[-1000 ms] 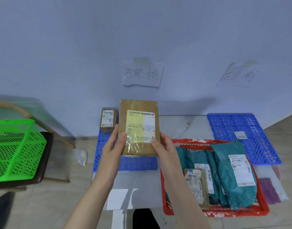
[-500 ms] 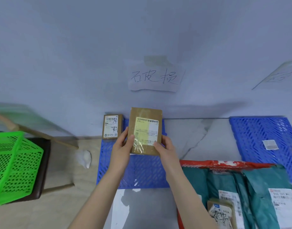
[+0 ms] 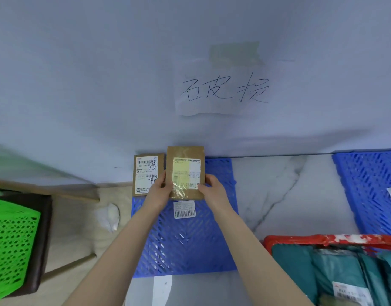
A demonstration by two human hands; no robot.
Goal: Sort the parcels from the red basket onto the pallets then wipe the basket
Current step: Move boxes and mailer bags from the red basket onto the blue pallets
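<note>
Two hands, left hand (image 3: 159, 191) and right hand (image 3: 212, 191), pinching the brown parcel (image 3: 186, 172) | it's moved out to the blue pallet's (image 3: 190, 244) far end, beside the small box (image 3: 147, 174) | drop looks close, red basket (image 3: 327, 240) not empty yet

the red basket (image 3: 331, 239) and second blue pallet (image 3: 366, 186) run past the right edge.

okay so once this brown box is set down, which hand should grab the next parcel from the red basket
Probably the right hand: the red plastic basket of teal mailer bags lies on its side, while the left hand is farther off, holding the brown cardboard parcel.
</note>
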